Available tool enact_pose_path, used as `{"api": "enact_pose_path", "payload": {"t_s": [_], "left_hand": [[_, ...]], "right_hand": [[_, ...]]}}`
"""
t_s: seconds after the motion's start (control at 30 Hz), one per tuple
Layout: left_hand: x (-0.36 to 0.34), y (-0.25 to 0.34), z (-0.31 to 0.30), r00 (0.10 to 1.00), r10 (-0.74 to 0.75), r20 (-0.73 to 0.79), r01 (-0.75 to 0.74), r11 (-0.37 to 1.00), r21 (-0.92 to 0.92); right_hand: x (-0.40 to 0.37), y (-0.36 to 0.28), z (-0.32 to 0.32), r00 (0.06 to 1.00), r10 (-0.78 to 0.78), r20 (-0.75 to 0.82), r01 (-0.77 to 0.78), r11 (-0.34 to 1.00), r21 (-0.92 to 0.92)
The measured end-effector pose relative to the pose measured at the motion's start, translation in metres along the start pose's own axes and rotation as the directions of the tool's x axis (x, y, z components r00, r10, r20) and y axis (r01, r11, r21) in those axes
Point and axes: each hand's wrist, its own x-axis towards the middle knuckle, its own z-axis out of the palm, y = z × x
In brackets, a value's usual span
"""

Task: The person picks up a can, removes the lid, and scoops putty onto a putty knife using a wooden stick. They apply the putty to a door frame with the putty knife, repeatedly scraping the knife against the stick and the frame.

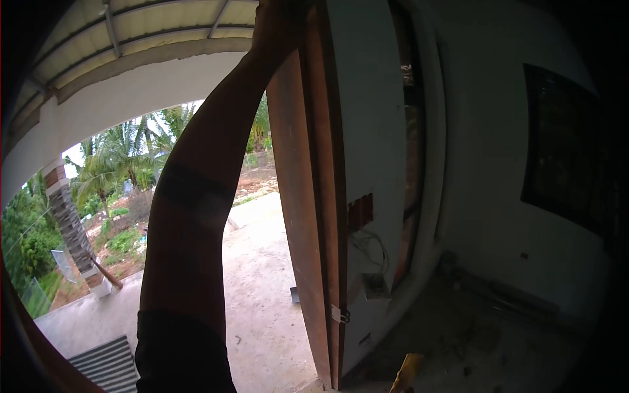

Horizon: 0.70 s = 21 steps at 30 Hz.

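Observation:
My left arm reaches up across the middle of the view, its dark sleeve at the bottom edge. My left hand (282,27) is at the upper part of a brown wooden door frame (288,164), dark against it and partly cut off by the top edge. Its fingers are lost in shadow. Lower on the frame sits a metal hinge (339,315). A yellow object (407,372) pokes in at the bottom edge, right of the frame; only its end shows. My right hand is out of view.
Left of the frame is a bright concrete porch (262,327) with a stone-clad post (72,226) and a striped mat (105,363). On the right, a dim room has loose wires (372,249) on its wall, a dark window (563,147) and debris along the floor (472,327).

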Motion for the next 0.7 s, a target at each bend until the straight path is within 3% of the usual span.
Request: {"api": "enact_pose_path", "payload": {"t_s": [0.07, 0.17, 0.23, 0.3, 0.37, 0.4, 0.43, 0.47, 0.5, 0.53, 0.6, 0.63, 0.67, 0.7], "left_hand": [[-0.001, 0.003, -0.001, 0.994, -0.085, 0.065, 0.086, 0.996, -0.025], [-0.004, 0.017, -0.006, 0.916, -0.264, 0.303, 0.190, 0.949, 0.253], [-0.042, -0.035, 0.004, 0.964, -0.041, 0.261, 0.008, 0.992, 0.124], [-0.100, -0.012, 0.000, 0.970, -0.033, 0.239, -0.002, 0.989, 0.145], [-0.190, 0.036, -0.017, 0.945, -0.018, 0.326, 0.031, 0.999, -0.033], [-0.253, 0.048, -0.018, 0.928, -0.092, 0.362, 0.140, 0.984, -0.110], [-0.327, 0.059, -0.020, 0.922, -0.041, 0.384, 0.072, 0.995, -0.066], [-0.394, 0.080, -0.031, 0.883, -0.015, 0.470, 0.106, 0.980, -0.167], [-0.448, 0.095, -0.044, 0.750, -0.003, 0.661, 0.173, 0.966, -0.193], [-0.465, 0.106, -0.060, 0.376, -0.028, 0.926, 0.361, 0.925, -0.118], [-0.425, 0.109, -0.063, 0.593, -0.013, 0.805, 0.291, 0.936, -0.200], [-0.393, 0.096, -0.057, 0.741, -0.001, 0.672, 0.157, 0.973, -0.171], [-0.346, 0.080, -0.049, 0.847, -0.053, 0.528, 0.196, 0.956, -0.219], [-0.282, 0.073, -0.050, 0.908, -0.009, 0.418, 0.013, 1.000, -0.007]], "right_hand": [[0.001, -0.001, 0.002, 1.000, -0.005, 0.007, 0.005, 1.000, 0.030], [-0.001, -0.010, 0.010, 0.999, -0.042, 0.029, 0.040, 0.998, 0.049], [-0.005, -0.014, 0.014, 0.998, -0.020, 0.052, 0.016, 0.998, 0.068], [-0.010, -0.024, 0.020, 0.997, 0.015, 0.072, -0.021, 0.995, 0.094], [-0.015, -0.030, 0.024, 0.994, 0.056, 0.094, -0.066, 0.992, 0.110], [-0.019, -0.034, 0.027, 1.000, -0.006, 0.030, 0.005, 0.999, 0.041], [-0.022, -0.041, 0.034, 0.997, -0.078, -0.029, 0.077, 0.997, -0.032], [-0.024, -0.044, 0.036, 0.984, -0.156, -0.084, 0.147, 0.983, -0.109], [-0.025, -0.041, 0.033, 0.995, -0.088, -0.045, 0.086, 0.996, -0.038], [-0.025, -0.037, 0.028, 1.000, -0.025, 0.001, 0.025, 0.999, 0.030], [-0.018, -0.031, 0.017, 0.991, 0.085, 0.107, -0.101, 0.984, 0.150], [-0.016, -0.031, 0.016, 0.996, 0.053, 0.075, -0.060, 0.993, 0.101], [-0.017, -0.029, 0.014, 0.998, 0.031, 0.045, -0.033, 0.998, 0.045], [-0.018, -0.026, 0.012, 1.000, 0.007, 0.018, -0.007, 1.000, -0.013]]}}
